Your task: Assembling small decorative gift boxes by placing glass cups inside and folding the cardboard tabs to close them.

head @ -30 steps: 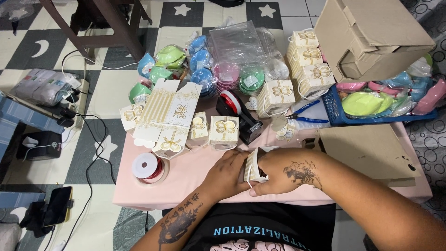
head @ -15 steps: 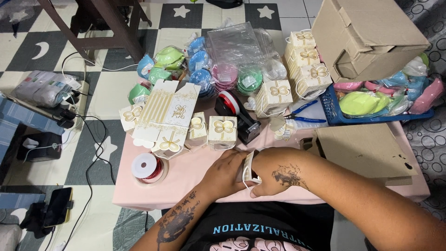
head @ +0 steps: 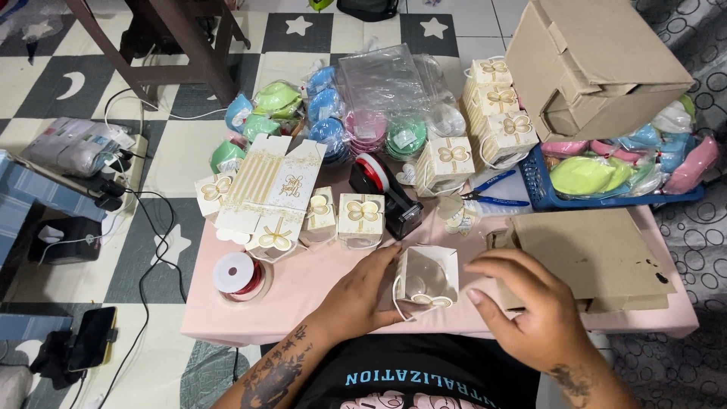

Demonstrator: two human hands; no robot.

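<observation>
While both hands covered the small white box (head: 428,279) a moment ago, I now see it exposed. My left hand (head: 363,295) steadies its side with loose fingers; my right hand (head: 530,307) has lifted away, fingers spread and holding nothing.

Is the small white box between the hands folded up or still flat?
Folded up. The small white box stands as a box shape on the pink table, steadied by the left hand.

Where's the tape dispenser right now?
The tape dispenser sits mid-table on the pink table, just right of a small white gift box and beyond the left hand.
</observation>
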